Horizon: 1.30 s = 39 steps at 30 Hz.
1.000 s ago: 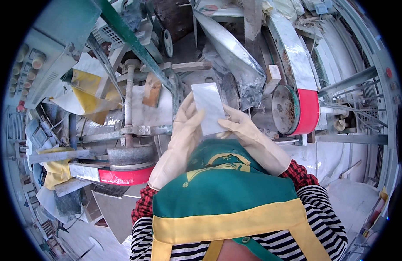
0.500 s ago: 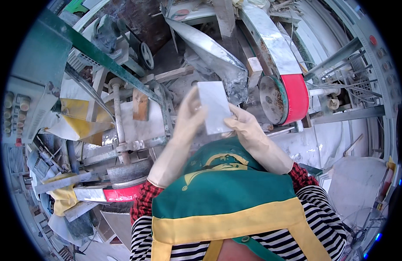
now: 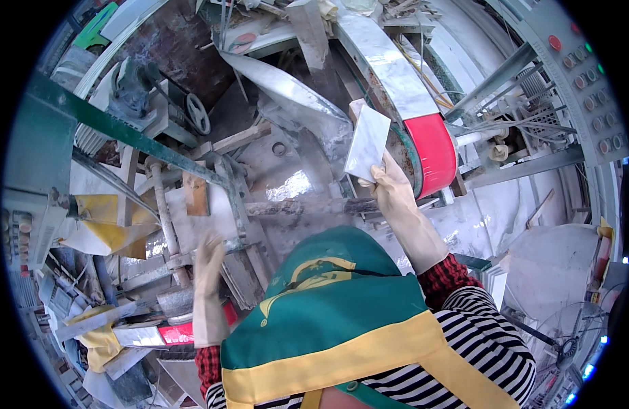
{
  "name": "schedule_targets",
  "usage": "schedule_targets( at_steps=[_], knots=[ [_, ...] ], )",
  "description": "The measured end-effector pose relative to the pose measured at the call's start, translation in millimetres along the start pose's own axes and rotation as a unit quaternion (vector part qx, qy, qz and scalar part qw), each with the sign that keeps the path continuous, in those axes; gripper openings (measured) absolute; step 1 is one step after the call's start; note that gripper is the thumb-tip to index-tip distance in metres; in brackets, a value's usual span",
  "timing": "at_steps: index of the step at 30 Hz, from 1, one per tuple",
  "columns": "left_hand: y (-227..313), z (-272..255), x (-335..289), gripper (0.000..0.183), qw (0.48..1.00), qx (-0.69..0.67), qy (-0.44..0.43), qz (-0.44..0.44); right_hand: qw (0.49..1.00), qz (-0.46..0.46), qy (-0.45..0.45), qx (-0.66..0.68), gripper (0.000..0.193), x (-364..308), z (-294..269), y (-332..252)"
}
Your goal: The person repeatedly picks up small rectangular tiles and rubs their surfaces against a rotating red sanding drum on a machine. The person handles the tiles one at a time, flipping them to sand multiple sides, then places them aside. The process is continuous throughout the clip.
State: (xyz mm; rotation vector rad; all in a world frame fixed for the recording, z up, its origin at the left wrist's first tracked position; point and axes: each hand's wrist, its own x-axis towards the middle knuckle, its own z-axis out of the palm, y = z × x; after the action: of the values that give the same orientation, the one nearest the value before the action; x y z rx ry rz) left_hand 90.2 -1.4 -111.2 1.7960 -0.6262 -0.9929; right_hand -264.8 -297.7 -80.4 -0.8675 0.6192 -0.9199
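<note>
1. A white rectangular slab is held up just ahead of the right hand and slightly to its left; its long axis is slanted, with the far end leaned to the right and the near end set toward the fingers.
2. The slab is gripped by the right gloved hand alone, near its lower right corner, with thumb and fingers closed on it.
3. The left gloved hand is placed well apart, to the left and nearer the body. It is blurred but seems open, and nothing is seen in it; the slab is clearly nearer to the right hand.
4. A red band on a rounded belt end is seen just right of the slab, ahead of the right hand; whether the two are touched together cannot be told.
5. Between the hands, a rough bar is laid crosswise, beyond the green apron.
6. Ahead of the left hand, a brown wooden piece is seen.
</note>
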Motion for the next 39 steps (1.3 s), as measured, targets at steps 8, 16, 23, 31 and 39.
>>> schedule_targets(
  at_steps=[8, 16, 23, 31, 39],
  knots=[
    [-97.0, -137.8, -141.3, 0.076, 0.701, 0.524, 0.454, -0.166, 0.950, -0.048, 0.302, -0.066, 0.062, 43.2, -77.3, -5.7],
    [-115.4, -132.6, -153.8, 0.080, 0.702, 0.345, 0.569, -0.254, 0.894, -0.095, 0.423, -0.116, 0.063, 98.1, -128.1, -9.5],
    [-117.3, -130.0, -148.0, 0.084, 0.712, 0.274, 0.590, -0.264, 0.889, 0.021, 0.429, -0.160, 0.053, 110.8, -131.3, -19.2],
    [-121.9, -135.7, -146.9, 0.088, 0.711, 0.243, 0.598, -0.279, 0.876, -0.138, 0.458, 0.068, 0.054, 89.0, -183.6, -4.7],
    [-113.3, -160.4, -146.1, 0.092, 0.692, 0.228, 0.615, -0.301, 0.919, -0.115, 0.367, 0.088, 0.044, 67.0, -151.5, -1.2]
  ],
)
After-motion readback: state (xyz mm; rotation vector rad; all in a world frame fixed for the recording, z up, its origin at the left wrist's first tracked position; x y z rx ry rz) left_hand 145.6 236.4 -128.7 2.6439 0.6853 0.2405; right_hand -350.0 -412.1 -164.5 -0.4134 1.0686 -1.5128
